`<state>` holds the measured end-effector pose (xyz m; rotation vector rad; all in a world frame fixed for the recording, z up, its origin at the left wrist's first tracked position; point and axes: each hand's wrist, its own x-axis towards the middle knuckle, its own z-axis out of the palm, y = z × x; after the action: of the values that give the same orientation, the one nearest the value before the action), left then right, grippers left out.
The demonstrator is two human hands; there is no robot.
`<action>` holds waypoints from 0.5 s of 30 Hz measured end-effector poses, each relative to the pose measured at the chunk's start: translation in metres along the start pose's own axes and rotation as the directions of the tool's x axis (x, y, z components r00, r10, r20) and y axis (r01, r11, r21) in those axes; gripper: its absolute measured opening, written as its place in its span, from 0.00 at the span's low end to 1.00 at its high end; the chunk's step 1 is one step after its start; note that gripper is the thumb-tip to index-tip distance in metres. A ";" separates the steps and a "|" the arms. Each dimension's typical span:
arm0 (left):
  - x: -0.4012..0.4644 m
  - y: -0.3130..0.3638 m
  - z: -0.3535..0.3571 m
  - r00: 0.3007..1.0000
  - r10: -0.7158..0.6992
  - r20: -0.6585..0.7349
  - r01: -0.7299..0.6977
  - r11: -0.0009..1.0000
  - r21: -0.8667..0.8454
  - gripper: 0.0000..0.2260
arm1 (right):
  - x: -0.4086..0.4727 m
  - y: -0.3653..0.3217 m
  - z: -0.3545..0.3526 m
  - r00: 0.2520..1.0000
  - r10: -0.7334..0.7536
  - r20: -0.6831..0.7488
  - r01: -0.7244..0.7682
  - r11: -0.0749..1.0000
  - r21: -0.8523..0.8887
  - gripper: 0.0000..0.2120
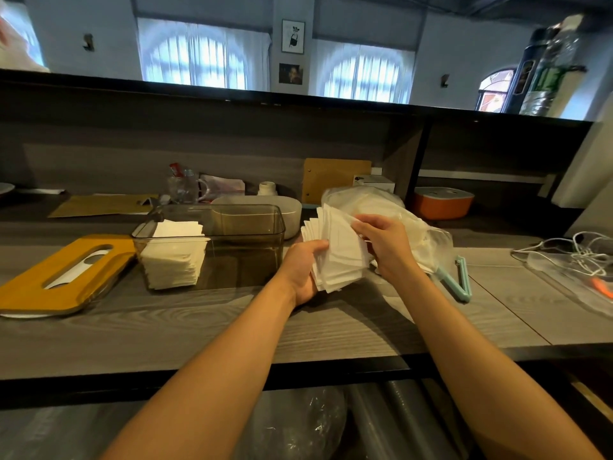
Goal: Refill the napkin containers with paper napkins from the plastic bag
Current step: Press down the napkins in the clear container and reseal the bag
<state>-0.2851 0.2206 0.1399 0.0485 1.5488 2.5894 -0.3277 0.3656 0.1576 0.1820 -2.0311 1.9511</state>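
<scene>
Between my two hands, just right of the middle of the counter (331, 330), sits a fanned bundle of napkins (338, 250): my left hand (306, 272) grips it from below with fingers curled round its near-left edge, and my right hand (386, 242) pinches its upper right side, thumb and fingers closed on the paper. The bundle tilts, its long side running from lower left up toward the plastic bag (391, 210), which lies just behind and to the right of my right hand. The clear container (252, 227) stands to the left of the bundle, close beside my left hand, so I judge the left hand to be the nearer one for the drop. Its long axis runs left to right across the counter, and the free space is its right half; one stack of napkins (174, 257) already fills the left end. I count one container in view, one bag, one held bundle and one wooden lid (39, 283) lying off to the far left.
</scene>
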 end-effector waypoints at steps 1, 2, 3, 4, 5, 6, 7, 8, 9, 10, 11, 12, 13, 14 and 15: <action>-0.001 0.000 0.000 1.000 -0.006 0.008 0.006 1.000 -0.009 0.15 | 0.000 -0.001 0.000 1.000 0.002 -0.007 -0.002 1.000 0.019 0.04; -0.002 0.001 0.000 1.000 -0.011 0.014 0.011 1.000 -0.016 0.14 | 0.000 -0.001 -0.001 1.000 -0.001 -0.008 0.001 1.000 0.020 0.04; -0.002 0.001 0.000 1.000 -0.012 0.022 0.013 1.000 -0.026 0.13 | 0.001 -0.002 -0.001 1.000 -0.003 -0.007 0.003 1.000 0.013 0.06; -0.002 0.001 0.000 1.000 -0.013 0.028 0.014 0.999 -0.037 0.12 | 0.001 -0.002 -0.001 1.000 -0.002 0.008 0.002 1.000 -0.006 0.08; -0.002 0.001 0.000 0.999 -0.015 0.033 0.016 0.999 -0.048 0.11 | 0.001 -0.003 0.000 1.000 0.005 0.028 -0.004 1.000 -0.022 0.11; -0.003 0.002 0.000 0.999 -0.016 0.038 0.018 0.998 -0.055 0.10 | 0.000 -0.002 0.001 0.998 0.016 0.053 -0.014 0.999 -0.032 0.12; -0.004 0.002 0.000 0.999 -0.017 0.039 0.019 0.998 -0.054 0.10 | 0.000 -0.003 0.002 0.997 0.030 0.073 -0.028 0.999 -0.034 0.11; -0.004 0.002 0.000 0.999 -0.016 0.038 0.018 0.999 -0.051 0.10 | 0.000 -0.002 0.001 0.995 0.045 0.087 -0.043 0.999 -0.023 0.09; -0.004 0.002 0.001 0.999 -0.014 0.035 0.016 0.999 -0.045 0.10 | 0.000 -0.003 0.001 0.994 0.061 0.090 -0.061 0.998 -0.002 0.06; -0.005 0.002 0.001 0.999 -0.011 0.032 0.012 0.999 -0.041 0.10 | -0.001 -0.004 0.000 0.994 0.070 0.084 -0.072 0.997 0.016 0.04; -0.005 0.003 0.002 1.000 -0.006 0.029 0.008 0.999 -0.040 0.10 | 0.000 -0.004 0.000 0.995 0.078 0.069 -0.080 0.996 0.030 0.03; -0.005 0.003 0.002 1.000 -0.002 0.028 0.004 0.999 -0.044 0.10 | 0.000 -0.004 -0.001 0.995 0.085 0.053 -0.087 0.995 0.038 0.03; -0.006 0.004 0.002 1.000 0.000 0.027 0.002 0.999 -0.047 0.10 | 0.000 -0.004 -0.002 0.995 0.094 0.037 -0.096 0.994 0.054 0.03; -0.006 0.004 0.002 1.000 0.000 0.030 0.002 0.999 -0.045 0.09 | 0.000 -0.004 -0.003 0.994 0.106 0.024 -0.107 0.991 0.082 0.03; -0.005 0.003 0.002 1.000 -0.001 0.030 0.002 0.999 -0.038 0.08 | 0.000 -0.005 -0.004 0.993 0.120 0.016 -0.121 0.985 0.120 0.02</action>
<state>-0.2800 0.2201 0.1441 0.0822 1.4883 2.6035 -0.3257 0.3694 0.1621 0.0972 -1.9726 2.1521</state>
